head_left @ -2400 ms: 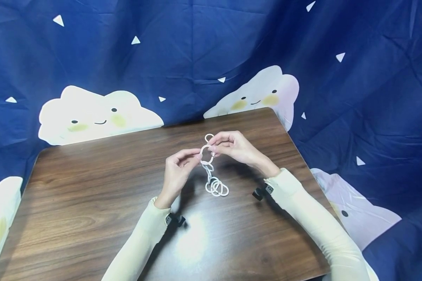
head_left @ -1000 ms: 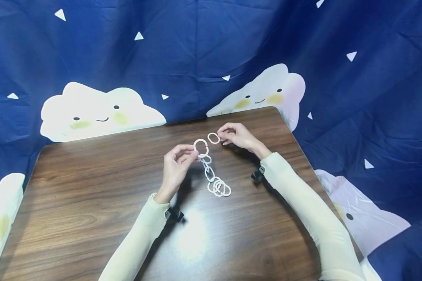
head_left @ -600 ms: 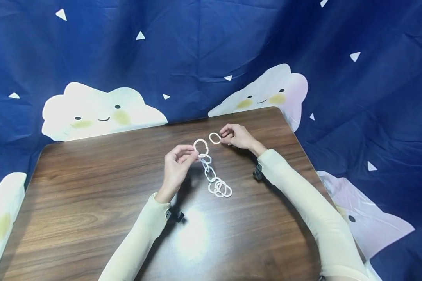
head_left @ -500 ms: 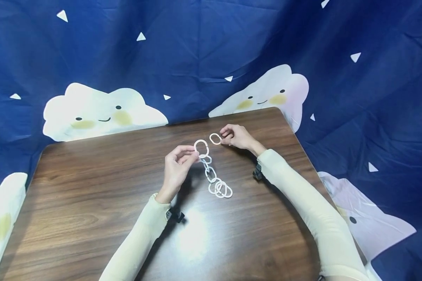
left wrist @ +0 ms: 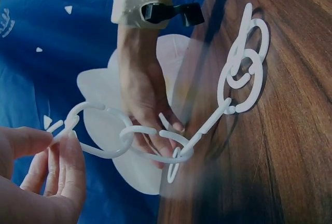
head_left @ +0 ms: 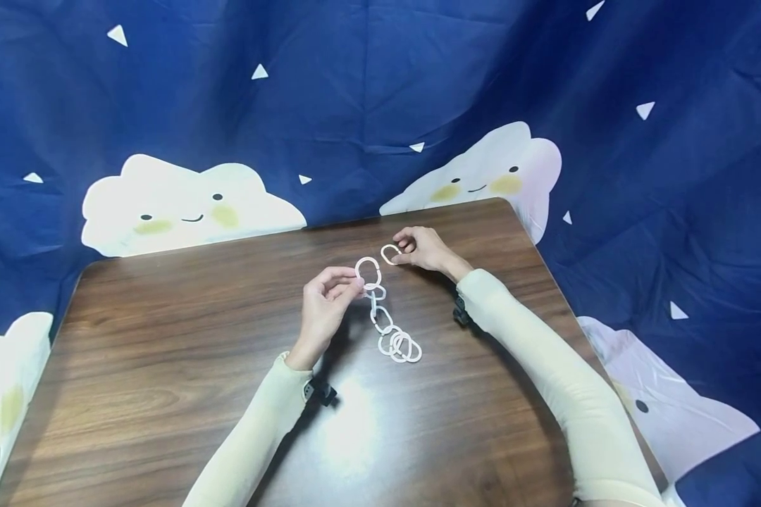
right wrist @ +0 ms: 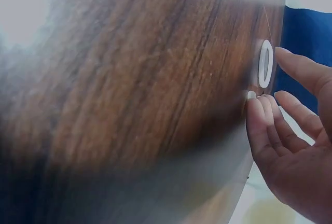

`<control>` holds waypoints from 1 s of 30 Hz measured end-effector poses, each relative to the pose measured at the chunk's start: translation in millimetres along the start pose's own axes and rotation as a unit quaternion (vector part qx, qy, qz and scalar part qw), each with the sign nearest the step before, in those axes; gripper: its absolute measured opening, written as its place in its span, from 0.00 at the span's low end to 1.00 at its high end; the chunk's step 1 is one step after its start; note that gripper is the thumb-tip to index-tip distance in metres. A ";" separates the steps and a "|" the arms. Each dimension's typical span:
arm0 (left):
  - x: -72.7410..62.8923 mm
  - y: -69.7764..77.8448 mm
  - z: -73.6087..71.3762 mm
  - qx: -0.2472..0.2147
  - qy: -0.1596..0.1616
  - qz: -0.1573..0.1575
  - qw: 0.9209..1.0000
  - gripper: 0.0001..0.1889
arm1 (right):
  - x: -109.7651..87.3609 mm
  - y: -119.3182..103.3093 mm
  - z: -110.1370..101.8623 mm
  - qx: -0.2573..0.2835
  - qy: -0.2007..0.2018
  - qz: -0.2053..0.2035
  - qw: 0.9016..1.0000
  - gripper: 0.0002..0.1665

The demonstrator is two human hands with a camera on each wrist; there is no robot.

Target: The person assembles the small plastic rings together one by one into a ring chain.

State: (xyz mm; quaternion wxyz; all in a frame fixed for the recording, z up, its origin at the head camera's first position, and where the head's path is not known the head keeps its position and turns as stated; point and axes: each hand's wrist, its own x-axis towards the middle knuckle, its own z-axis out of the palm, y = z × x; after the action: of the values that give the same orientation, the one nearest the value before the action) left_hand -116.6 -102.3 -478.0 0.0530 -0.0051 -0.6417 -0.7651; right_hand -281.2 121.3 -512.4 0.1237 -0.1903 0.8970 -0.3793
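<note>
In the head view my left hand (head_left: 330, 306) pinches the top C-shaped link of a white plastic chain (head_left: 381, 320). The left wrist view shows thumb and finger on that link (left wrist: 98, 152), while the chain runs down to several links bunched on the wooden table (head_left: 184, 331). Beyond its top end, a separate white oval link (head_left: 383, 256) lies on the table. Close beside it is my right hand (head_left: 426, 250), thumb and fingers parted. From the right wrist, the loose link (right wrist: 261, 64) appears between the parted thumb and fingers, not gripped.
A blue curtain (head_left: 330, 105) with printed white clouds hangs behind the table's far and right edges. Each wrist carries a small black camera, like the one on the left wrist (head_left: 320, 391). Bright glare (head_left: 349, 429) lies on the near tabletop.
My right hand has moved away from the chain with the separate link, then parted its fingers from it. Since then its thumb has shifted over the link's edge. My left hand keeps its pinch.
</note>
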 end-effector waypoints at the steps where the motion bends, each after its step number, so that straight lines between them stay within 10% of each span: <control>1: 0.0 -0.6 0.1 0.000 -0.001 -0.001 1.000 0.13 | 1.0 -0.6 1.3 -0.004 0.000 -0.002 1.000 0.30; 30: -0.6 1.9 4.6 -0.014 -0.013 0.005 1.000 0.13 | 11.7 -14.8 2.2 -0.060 -0.033 0.006 0.998 0.31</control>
State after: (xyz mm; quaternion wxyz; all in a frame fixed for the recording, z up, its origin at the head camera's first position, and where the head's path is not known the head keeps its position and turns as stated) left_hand -116.1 -98.0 -475.3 0.0487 -0.0189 -0.6311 -0.7739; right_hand -287.3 105.3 -504.1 0.1433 -0.2047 0.9148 -0.3174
